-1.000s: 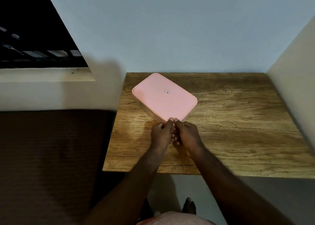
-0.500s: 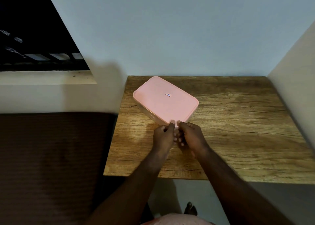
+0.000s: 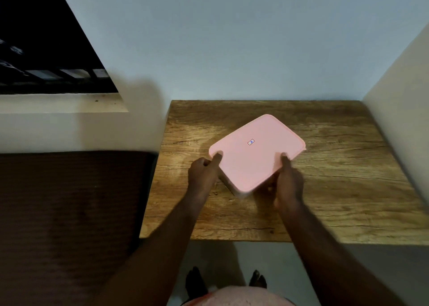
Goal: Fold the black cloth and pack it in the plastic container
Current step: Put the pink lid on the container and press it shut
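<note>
our left hand (image 3: pixel 204 173) grips the pink box (image 3: pixel 255 157) at its corner, thumb on top | our right hand (image 3: pixel 289 182) grips its near edge, thumb on top | box closed, between both grips, over the wooden table (image 3: pixel 348 189)

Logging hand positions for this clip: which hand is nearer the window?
Left. The left hand grips the container at its left corner, on the side toward the window. The right hand grips its right edge, farther across the table.
</note>
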### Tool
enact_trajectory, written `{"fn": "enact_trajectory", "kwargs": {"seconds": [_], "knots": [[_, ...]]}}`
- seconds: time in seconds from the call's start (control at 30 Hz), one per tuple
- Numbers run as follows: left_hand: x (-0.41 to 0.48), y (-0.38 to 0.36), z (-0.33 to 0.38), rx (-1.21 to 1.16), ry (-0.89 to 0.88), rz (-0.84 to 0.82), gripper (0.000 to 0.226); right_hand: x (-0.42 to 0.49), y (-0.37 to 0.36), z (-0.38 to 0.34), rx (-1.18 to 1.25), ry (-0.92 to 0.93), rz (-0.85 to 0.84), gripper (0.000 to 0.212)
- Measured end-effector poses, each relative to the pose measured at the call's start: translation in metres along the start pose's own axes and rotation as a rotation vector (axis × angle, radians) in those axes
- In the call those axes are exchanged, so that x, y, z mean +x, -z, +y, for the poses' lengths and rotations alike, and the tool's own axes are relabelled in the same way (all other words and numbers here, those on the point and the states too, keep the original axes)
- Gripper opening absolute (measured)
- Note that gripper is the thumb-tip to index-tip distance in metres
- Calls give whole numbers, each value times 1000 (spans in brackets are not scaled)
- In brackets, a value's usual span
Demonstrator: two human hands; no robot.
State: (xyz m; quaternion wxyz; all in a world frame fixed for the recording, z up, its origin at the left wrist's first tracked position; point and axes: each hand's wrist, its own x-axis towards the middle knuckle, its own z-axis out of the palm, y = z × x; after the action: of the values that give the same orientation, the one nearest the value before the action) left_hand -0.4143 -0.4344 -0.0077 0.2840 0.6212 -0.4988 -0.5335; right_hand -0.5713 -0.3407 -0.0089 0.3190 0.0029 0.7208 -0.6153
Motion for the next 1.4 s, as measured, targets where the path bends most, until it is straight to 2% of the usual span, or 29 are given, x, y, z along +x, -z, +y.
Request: {"fn": "enact_trajectory", "kwargs": {"seconds": [0.1, 0.2, 0.33, 0.5, 0.8, 0.87, 1.03, 1.13, 1.23, 1.33, 1.4], "knots": [[-10, -9, -3, -69, 43, -56, 35, -33, -5, 22, -69, 5, -154, 43], [-25, -15, -10, -189, 98, -133, 40, -49, -3, 31, -172, 48, -302, 38], [-39, -21, -17, -232, 113, -203, 43, -53, -2, 23, -155, 62, -326, 42], [-40, -19, -15, -292, 107, -173, 35, -56, -4, 22, -211, 74, -405, 40], [-38, -22, -13, -325, 52, -172, 40, -52, -12, 22, -108, -1, -452, 38], [-38, -23, -15, -325, 57, -162, 40, -48, -12, 21, -122, -20, -496, 32], [-29, -9, -21, -302, 92, -29, 42, -21, 10, 5, -268, -92, -676, 15], [-18, 12, -15, -243, 71, -16, 35, 3, 33, -17, -438, -69, -750, 17], [-16, 19, -9, -135, 59, -168, 33, 20, 42, -34, -404, -13, -618, 19], [-25, 6, -7, -106, 60, -298, 28, 19, 33, -32, -238, 47, -268, 25], [-31, -3, -8, -124, 83, -314, 26, 8, 23, -20, -183, 64, -51, 31]]}}
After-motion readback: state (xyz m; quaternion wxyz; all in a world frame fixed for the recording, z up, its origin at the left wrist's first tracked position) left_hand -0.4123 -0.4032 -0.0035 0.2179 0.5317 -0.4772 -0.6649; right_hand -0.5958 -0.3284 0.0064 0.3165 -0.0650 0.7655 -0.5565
